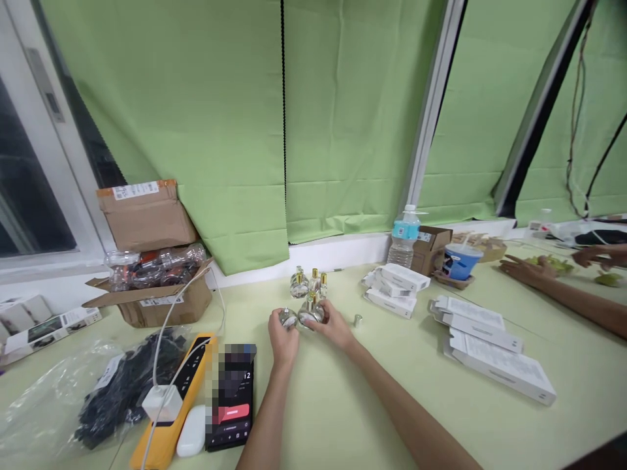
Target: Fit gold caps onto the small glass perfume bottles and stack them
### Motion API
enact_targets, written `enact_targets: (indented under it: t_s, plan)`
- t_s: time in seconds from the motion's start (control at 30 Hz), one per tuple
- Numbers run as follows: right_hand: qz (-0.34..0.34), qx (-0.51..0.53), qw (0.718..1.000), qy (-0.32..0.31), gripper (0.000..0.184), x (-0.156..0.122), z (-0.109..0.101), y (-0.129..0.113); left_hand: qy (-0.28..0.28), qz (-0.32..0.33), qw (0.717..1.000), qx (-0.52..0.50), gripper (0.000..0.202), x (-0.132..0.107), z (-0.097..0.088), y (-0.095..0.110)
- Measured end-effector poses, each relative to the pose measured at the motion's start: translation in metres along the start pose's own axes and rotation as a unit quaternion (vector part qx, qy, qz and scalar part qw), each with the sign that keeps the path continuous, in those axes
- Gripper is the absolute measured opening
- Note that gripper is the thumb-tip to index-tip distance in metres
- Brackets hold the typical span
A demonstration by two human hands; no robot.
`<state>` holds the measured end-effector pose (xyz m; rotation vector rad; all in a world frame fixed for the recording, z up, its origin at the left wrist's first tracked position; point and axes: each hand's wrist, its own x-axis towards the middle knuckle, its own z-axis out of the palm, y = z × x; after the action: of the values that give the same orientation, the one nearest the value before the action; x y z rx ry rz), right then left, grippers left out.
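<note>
Glass bottle point(287, 318), rounded, pinched in left hand point(283, 335); second bottle point(312, 313) gripped in right hand point(335, 325), just beside, on or just over table point(323, 411). Judged smooth, slippery, breakable, fairly light; best held round sides, not by top.

Left bottle point(287, 318): rounded, glassy and silvery, short silver top; held, close beside the next item.
Right bottle point(310, 314): rounded, silvery; held nearly upright; gold top above it, whether its own unclear.
Rear bottles point(300, 288): small cluster just behind, standing; rounded and slimmer clear bodies, gold tops; exact count obscured by overlap.
Cap point(358, 320): small, silver, loose, lying apart to the right.
</note>
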<state>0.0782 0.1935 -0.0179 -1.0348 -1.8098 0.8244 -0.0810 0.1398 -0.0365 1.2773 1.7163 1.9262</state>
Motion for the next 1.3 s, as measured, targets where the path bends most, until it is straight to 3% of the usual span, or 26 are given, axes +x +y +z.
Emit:
enact_targets:
  t_s: [0.13, 0.3, 0.4, 0.57, 0.8, 1.0, 1.13, 1.2, 1.3]
  plan:
    - [-0.008, 0.091, 0.991, -0.099, 0.056, -0.016, -0.020, -0.001, 0.005, 0.007, 1.000, 0.004, 0.044, 0.001, -0.001, 0.000]
    - [-0.005, 0.076, 0.984, -0.163, 0.056, -0.030, -0.033, -0.010, -0.003, 0.018, 1.000, 0.015, 0.039, 0.003, -0.003, -0.002]
    - [-0.011, 0.036, 0.989, -0.146, 0.054, -0.034, -0.030, -0.015, -0.027, 0.005, 1.000, -0.002, 0.040, 0.004, -0.004, -0.004]
    - [-0.028, 0.014, 0.997, -0.066, 0.072, -0.035, -0.016, -0.020, -0.058, -0.012, 0.998, -0.030, 0.044, 0.004, -0.004, -0.003]
    - [-0.022, 0.048, 0.995, -0.087, 0.067, -0.033, -0.007, -0.022, -0.069, -0.014, 0.997, -0.025, 0.041, 0.001, -0.006, 0.001]
    - [-0.026, 0.057, 0.993, -0.102, 0.065, -0.032, -0.010, -0.020, -0.060, 0.002, 0.998, -0.035, 0.052, 0.000, -0.005, 0.005]
    - [-0.023, 0.054, 0.993, -0.098, 0.065, -0.033, -0.011, -0.025, -0.010, 0.040, 0.999, -0.028, 0.054, -0.006, -0.010, 0.020]
    - [-0.022, 0.058, 0.993, -0.097, 0.060, -0.033, -0.012, -0.029, 0.035, 0.092, 0.995, 0.007, 0.050, -0.009, -0.016, 0.034]
    - [-0.017, 0.055, 0.994, -0.098, 0.051, -0.032, -0.015, -0.033, 0.022, 0.194, 0.980, 0.035, 0.042, -0.016, -0.023, 0.058]
